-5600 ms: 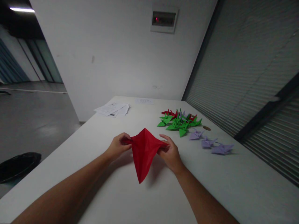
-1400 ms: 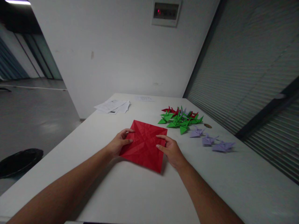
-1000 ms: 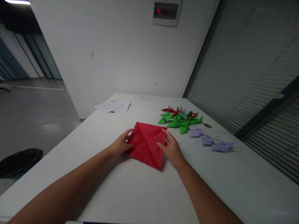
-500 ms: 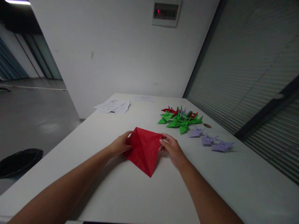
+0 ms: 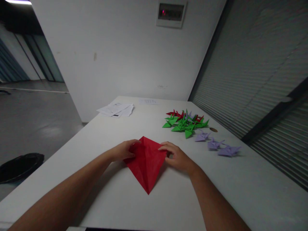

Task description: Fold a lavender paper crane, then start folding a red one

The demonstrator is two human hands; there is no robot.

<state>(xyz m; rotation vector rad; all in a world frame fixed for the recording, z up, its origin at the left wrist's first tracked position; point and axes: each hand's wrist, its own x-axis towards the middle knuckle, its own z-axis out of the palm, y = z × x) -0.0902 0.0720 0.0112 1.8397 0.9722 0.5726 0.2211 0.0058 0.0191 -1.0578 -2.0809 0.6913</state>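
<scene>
We see the red paper (image 5: 146, 163) folded into a creased, kite-like shape. It lies flat on the white table (image 5: 168, 202), sharp tip at 6 o'clock. Our left hand (image 5: 124, 150) presses its 10 o'clock corner and our right hand (image 5: 176, 155) its 2 o'clock corner, fingers flat and unclenched.

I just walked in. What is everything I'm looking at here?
table: one, white, foreground
paper: one, red, folded to a point, flat at table centre
green cranes: a pile, green, far right of table
red cranes: a few, red, behind the pile
purple cranes: three, purple, row right of the pile
sheets: small stack, white, far left of table
wall panel: one, white, high up
black object: one, floor at left
left hand: on the paper's left edge
right hand: on its right corner
</scene>
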